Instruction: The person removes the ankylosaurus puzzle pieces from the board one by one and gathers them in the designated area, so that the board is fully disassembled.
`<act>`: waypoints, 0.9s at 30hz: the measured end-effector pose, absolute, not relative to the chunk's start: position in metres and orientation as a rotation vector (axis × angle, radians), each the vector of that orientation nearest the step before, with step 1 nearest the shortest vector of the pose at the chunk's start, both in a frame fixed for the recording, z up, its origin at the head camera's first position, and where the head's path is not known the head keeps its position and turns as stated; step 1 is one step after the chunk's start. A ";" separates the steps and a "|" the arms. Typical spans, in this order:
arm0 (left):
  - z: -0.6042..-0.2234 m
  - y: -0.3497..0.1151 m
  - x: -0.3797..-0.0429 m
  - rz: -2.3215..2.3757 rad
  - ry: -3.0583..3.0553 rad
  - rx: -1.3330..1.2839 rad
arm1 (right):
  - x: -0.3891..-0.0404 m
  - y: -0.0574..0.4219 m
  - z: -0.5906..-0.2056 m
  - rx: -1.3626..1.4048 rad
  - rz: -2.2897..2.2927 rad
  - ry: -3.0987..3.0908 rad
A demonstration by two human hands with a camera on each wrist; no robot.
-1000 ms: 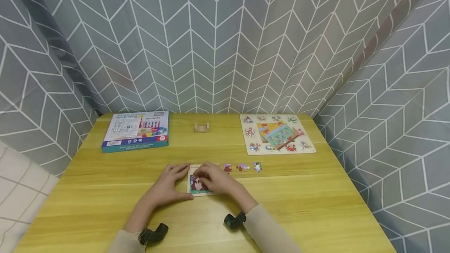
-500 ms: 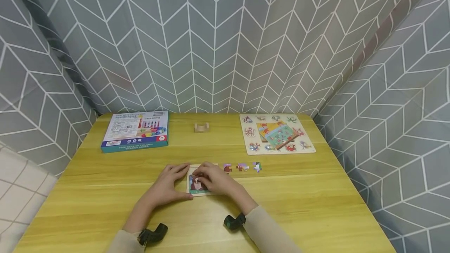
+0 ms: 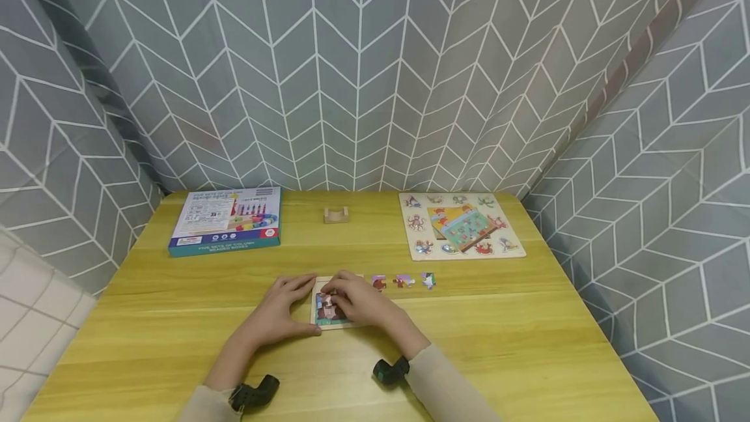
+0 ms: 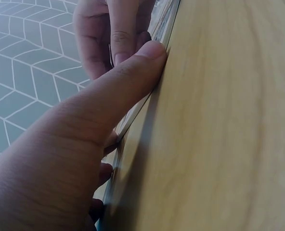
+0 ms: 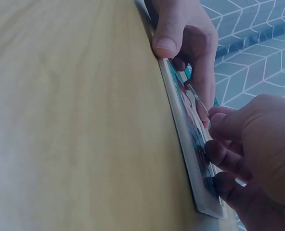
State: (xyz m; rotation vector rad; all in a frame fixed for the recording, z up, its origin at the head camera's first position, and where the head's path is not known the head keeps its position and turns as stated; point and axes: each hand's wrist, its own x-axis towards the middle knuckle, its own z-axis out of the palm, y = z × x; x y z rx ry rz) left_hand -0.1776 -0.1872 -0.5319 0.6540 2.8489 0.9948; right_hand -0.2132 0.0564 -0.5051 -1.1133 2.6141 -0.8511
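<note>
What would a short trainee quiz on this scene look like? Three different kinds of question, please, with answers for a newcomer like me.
1. How many loose puzzle pieces lie in a row to the right of the puzzle tray?
2. What does the right hand pinch?
a) a puzzle piece
b) the small wooden holder
c) the teal-edged box
3. True or false: the left hand is well away from the tray.

Key:
1. Three.
2. a: the right wrist view shows a thin piece held tilted over the tray.
3. False: its thumb and a finger touch the tray near its left corners.
</note>
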 end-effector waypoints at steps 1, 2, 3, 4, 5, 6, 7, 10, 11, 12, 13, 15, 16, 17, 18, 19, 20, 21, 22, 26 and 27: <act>-0.532 -0.187 -0.177 0.986 2.853 0.654 | -0.213 0.057 -0.505 -1.108 -0.855 2.615; -0.532 -0.187 -0.177 0.983 2.853 0.657 | -0.213 0.057 -0.505 -1.103 -0.860 2.617; -0.532 -0.187 -0.178 0.981 2.853 0.658 | -0.213 0.058 -0.505 -1.104 -0.871 2.617; -0.531 -0.186 -0.177 0.982 2.850 0.653 | -0.213 0.058 -0.505 -1.098 -0.886 2.617; -0.532 -0.186 -0.177 0.981 2.852 0.655 | -0.213 0.059 -0.504 -1.094 -0.905 2.620; -0.532 -0.185 -0.177 0.984 2.854 0.652 | -0.212 0.061 -0.503 -1.084 -0.929 2.622; -0.532 -0.185 -0.177 0.989 2.856 0.650 | -0.212 0.064 -0.502 -1.069 -0.959 2.622; -0.534 -0.183 -0.175 0.980 2.862 0.650 | -0.208 0.078 -0.500 -1.016 -1.051 2.642; -0.535 -0.182 -0.174 0.983 2.859 0.648 | -0.206 0.085 -0.500 -0.994 -1.081 2.652; -0.535 -0.181 -0.173 0.984 2.853 0.639 | -0.204 0.093 -0.500 -0.969 -1.109 2.664; -0.536 -0.181 -0.172 0.981 2.847 0.636 | -0.202 0.100 -0.501 -0.945 -1.136 2.676; -0.537 -0.181 -0.171 0.985 2.835 0.626 | -0.198 0.116 -0.503 -0.911 -1.186 2.703; -0.538 -0.181 -0.171 0.992 2.829 0.617 | -0.195 0.124 -0.504 -0.888 -1.205 2.711; -0.537 -0.181 -0.171 0.995 2.827 0.611 | -0.194 0.131 -0.506 -0.871 -1.225 2.713; -0.537 -0.181 -0.171 0.989 2.834 0.616 | -0.193 0.138 -0.508 -0.854 -1.237 2.718; -0.536 -0.182 -0.171 0.991 2.838 0.619 | -0.192 0.144 -0.510 -0.842 -1.244 2.724; -0.535 -0.183 -0.172 0.994 2.839 0.616 | -0.190 0.149 -0.511 -0.831 -1.249 2.725; -0.533 -0.183 -0.172 0.998 2.839 0.617 | -0.189 0.154 -0.512 -0.818 -1.246 2.726; -0.532 -0.184 -0.173 1.002 2.841 0.618 | -0.189 0.157 -0.514 -0.816 -1.239 2.726; -0.529 -0.185 -0.175 1.002 2.839 0.619 | -0.187 0.166 -0.519 -0.839 -1.194 2.747; -0.529 -0.185 -0.176 0.997 2.840 0.622 | -0.187 0.166 -0.520 -0.859 -1.175 2.756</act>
